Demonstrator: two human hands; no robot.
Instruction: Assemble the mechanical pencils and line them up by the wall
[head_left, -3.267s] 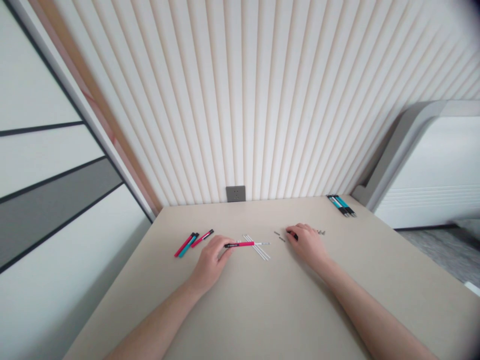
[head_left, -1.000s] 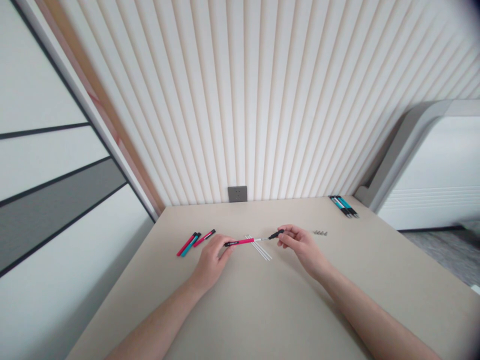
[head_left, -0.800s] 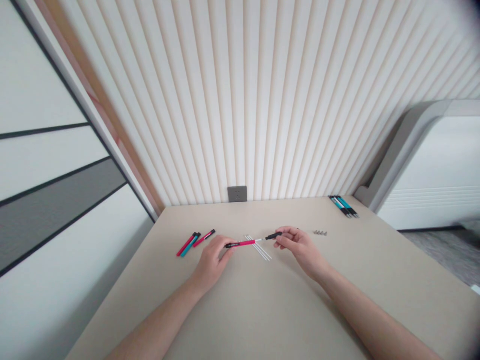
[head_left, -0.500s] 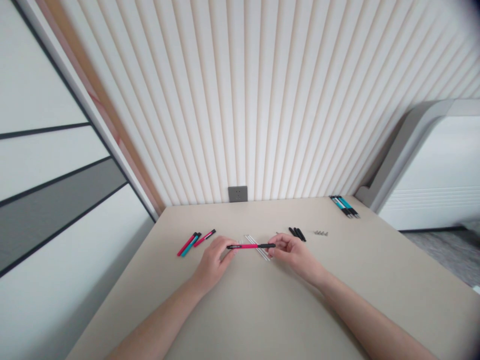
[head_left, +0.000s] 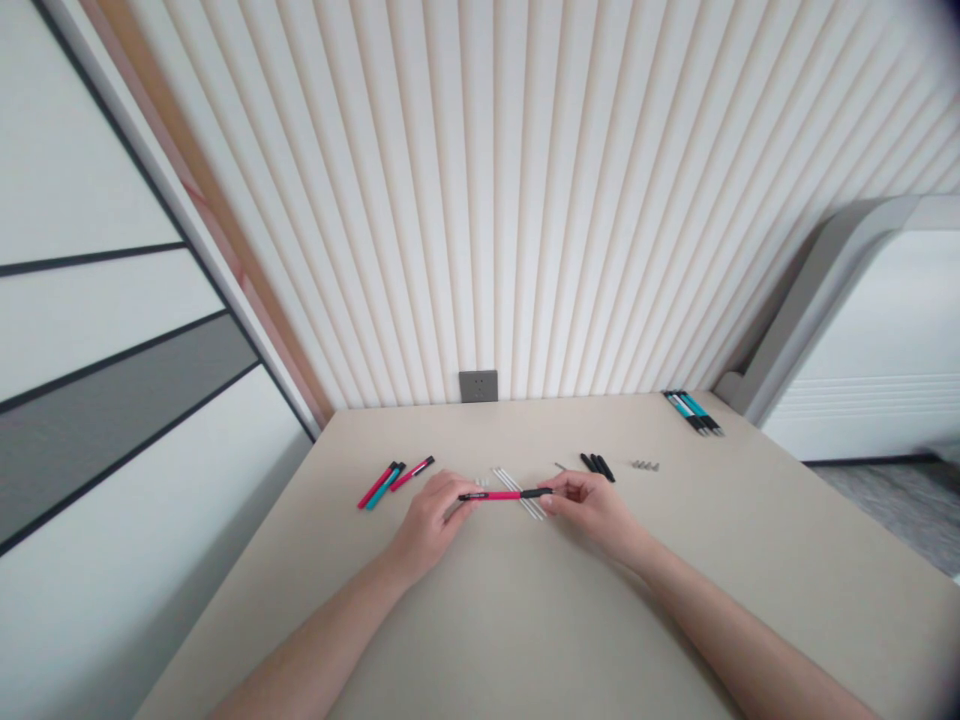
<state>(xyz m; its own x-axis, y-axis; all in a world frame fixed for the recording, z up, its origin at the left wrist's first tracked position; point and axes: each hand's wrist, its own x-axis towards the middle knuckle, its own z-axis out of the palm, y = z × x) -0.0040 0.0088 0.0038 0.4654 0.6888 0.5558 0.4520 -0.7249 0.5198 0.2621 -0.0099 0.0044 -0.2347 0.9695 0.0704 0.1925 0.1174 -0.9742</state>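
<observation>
A pink and black pen [head_left: 501, 495] lies level between my two hands, above the table. My left hand [head_left: 435, 512] pinches its black clip end, and my right hand [head_left: 589, 505] closes its fingertips on the black grip end. Beneath and behind the pen are several white refills [head_left: 511, 481], partly covered by it. Small clear pieces [head_left: 481, 482] sit just beyond my left fingertips. Past my right hand are black grip sleeves [head_left: 598, 466] and a thin small piece [head_left: 560, 466].
Pink and teal pen barrels [head_left: 384, 487] lie left on the beige table [head_left: 480, 610], beside another pink barrel [head_left: 412, 474]. Several small metal tips [head_left: 646, 466] are at right. Teal pens [head_left: 694, 412] rest near the back right corner. A socket [head_left: 478, 386] is on the ribbed wall.
The black grip now looks seated closer against the pink barrel, with the pen still held at both ends. The whole view has shifted slightly; the hands have hardly moved.
</observation>
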